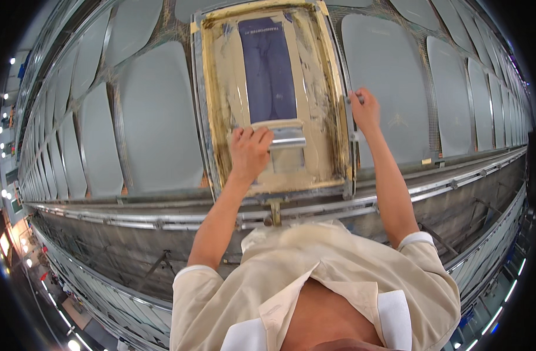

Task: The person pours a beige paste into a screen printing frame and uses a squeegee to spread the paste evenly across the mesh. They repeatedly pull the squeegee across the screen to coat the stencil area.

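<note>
A screen-printing frame [337, 64] with yellowed, ink-smeared inner edges lies in front of me. Inside it, the mesh shows a long dark blue panel [268, 70] with small light lettering near its far end, bordered by beige ink [322, 155]. My left hand [250, 151] is closed around the left part of a squeegee [290, 142] with a shiny metal bar. The squeegee lies crosswise on the mesh, just nearer to me than the blue panel. At the frame's right side, my right hand [365, 108] is closed on its edge; the fingers partly hide the exact grip.
Rows of grey rounded boards [156, 117] run along the table on both sides of the frame. A metal rail [133, 219] follows the table's near edge, with a bracket [275, 212] below the frame. A small yellow piece [426, 161] lies at the right.
</note>
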### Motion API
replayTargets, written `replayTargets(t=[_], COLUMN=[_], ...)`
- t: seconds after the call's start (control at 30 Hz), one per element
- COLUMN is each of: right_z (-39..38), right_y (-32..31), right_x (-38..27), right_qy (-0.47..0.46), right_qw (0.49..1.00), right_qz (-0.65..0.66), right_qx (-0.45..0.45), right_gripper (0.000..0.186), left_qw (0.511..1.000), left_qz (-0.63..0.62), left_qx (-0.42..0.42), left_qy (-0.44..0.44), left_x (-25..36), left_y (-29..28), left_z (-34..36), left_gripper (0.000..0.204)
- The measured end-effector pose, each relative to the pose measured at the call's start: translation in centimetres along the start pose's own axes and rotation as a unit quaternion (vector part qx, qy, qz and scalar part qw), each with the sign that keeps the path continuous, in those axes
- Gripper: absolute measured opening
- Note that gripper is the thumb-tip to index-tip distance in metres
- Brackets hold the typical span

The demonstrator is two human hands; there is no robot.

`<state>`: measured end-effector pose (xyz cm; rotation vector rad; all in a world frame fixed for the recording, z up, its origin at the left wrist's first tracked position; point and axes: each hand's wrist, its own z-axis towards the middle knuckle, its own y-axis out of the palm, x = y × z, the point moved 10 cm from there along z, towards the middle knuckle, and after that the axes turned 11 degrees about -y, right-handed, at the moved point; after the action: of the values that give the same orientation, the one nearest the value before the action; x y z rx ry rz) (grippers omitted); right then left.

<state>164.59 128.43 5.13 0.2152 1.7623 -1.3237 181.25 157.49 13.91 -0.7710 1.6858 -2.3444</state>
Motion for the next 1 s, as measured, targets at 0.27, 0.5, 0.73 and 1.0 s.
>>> replayTargets(t=[0.27, 0.5, 0.73, 1.0], right_z=[11.7, 23.3, 25.0, 6.9], right_y=[1.8, 11.8, 17.1, 13.4], right_x=[-12.3, -24.4, -23.1, -20.2], right_qy=[-0.270, -0.324, -0.387, -0.442], right_qw=[0.961, 0.893, 0.860, 0.848], right_qz=[-0.038, -0.131, -0.235, -0.182], right_qx=[-0.051, -0.282, -0.235, -0.228], right_gripper=[0.038, 0.049, 0.030, 0.021], left_qw=[0.998, 0.991, 0.978, 0.988], left_qz=[0.053, -0.006, -0.017, -0.036], left_qx=[0.041, -0.123, -0.187, -0.141], left_qy=[0.019, -0.055, -0.095, -0.046], left_x=[-10.7, -12.5, -14.4, -8.0], left_y=[4.8, 4.1, 7.0, 4.8], left_z=[24.6, 33.8, 34.8, 18.1], left_gripper=[0.026, 0.028, 0.034, 0.016])
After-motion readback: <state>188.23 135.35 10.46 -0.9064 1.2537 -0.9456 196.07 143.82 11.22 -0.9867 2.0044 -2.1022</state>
